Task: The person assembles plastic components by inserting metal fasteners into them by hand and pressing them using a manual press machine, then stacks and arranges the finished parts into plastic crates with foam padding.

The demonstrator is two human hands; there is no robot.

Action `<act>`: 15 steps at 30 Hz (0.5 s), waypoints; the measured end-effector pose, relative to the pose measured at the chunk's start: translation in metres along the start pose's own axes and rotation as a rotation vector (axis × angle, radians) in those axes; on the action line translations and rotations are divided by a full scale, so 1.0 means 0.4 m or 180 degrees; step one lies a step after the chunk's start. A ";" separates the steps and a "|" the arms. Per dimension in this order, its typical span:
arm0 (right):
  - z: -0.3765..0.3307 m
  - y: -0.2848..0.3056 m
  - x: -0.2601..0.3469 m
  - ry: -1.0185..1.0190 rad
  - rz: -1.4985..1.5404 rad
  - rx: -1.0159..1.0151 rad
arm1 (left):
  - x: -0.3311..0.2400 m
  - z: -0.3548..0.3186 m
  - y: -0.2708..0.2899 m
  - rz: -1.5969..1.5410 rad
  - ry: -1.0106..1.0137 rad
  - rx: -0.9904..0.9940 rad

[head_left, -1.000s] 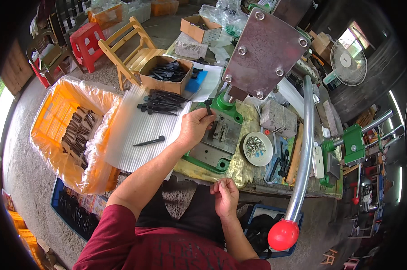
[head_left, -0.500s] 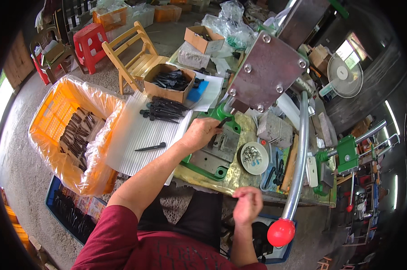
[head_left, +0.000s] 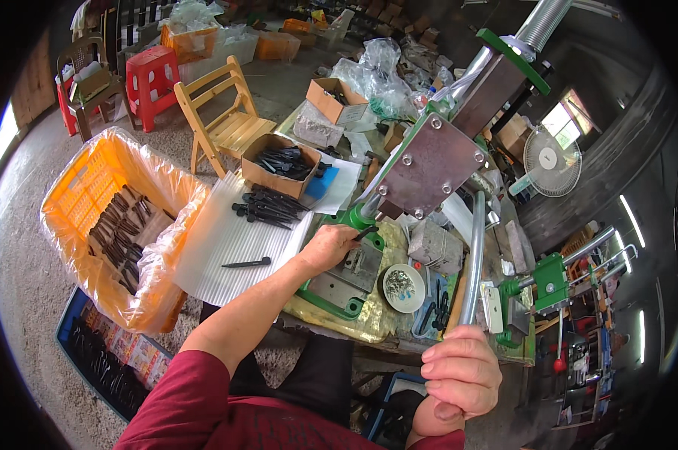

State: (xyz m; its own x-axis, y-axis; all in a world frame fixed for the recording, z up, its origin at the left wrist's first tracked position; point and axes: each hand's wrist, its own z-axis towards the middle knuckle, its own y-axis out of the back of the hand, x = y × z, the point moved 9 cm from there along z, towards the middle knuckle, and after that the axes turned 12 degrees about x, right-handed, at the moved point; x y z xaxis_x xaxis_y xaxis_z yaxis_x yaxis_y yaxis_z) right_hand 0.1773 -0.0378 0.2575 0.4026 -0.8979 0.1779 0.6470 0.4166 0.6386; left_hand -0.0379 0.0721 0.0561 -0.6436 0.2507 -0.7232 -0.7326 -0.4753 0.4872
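My left hand [head_left: 330, 247] is closed on a slim black part [head_left: 366, 233], holding it under the ram of a green bench press [head_left: 429, 161]. Much of that part is hidden by my fingers and the press. Its base [head_left: 339, 289] sits just below my hand. My right hand [head_left: 462, 371] is wrapped round the lower end of the steel press lever [head_left: 474, 262], covering the knob. Left of the press, one long black pointed part [head_left: 246, 262] lies alone on ribbed white foam sheet [head_left: 211, 240], with a pile of black parts [head_left: 270, 206] farther back.
A white bowl of small metal pieces [head_left: 404, 288] stands right of the press base, near a stone block [head_left: 435, 247]. Behind the pile is a cardboard box [head_left: 279, 161] of black parts. A plastic-lined orange crate [head_left: 91, 195] stands at left. A second green press [head_left: 550, 283] is at right.
My right hand has moved from in front of my body onto the lever's end, covering its red knob. My left hand stays at the press with the black part. The whole view has shifted slightly.
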 end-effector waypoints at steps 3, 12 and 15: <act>0.011 0.001 -0.003 -0.0245 0.0115 0.0075 | -0.001 0.000 -0.004 -0.0062 0.0024 0.0030; 0.033 0.020 -0.009 -0.0674 0.0022 -0.0355 | -0.004 -0.007 0.004 -0.0030 0.0130 0.0042; 0.031 0.022 -0.011 -0.0540 -0.0036 -0.0661 | 0.004 0.000 0.007 0.0049 0.0105 0.0032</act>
State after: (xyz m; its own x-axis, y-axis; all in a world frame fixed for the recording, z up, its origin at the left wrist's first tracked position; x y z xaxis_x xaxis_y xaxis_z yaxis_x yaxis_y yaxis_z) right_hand 0.1733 -0.0320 0.2715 0.2916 -0.9064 0.3056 0.7769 0.4108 0.4771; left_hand -0.0408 0.0711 0.0562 -0.6474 0.2153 -0.7311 -0.7249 -0.4703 0.5033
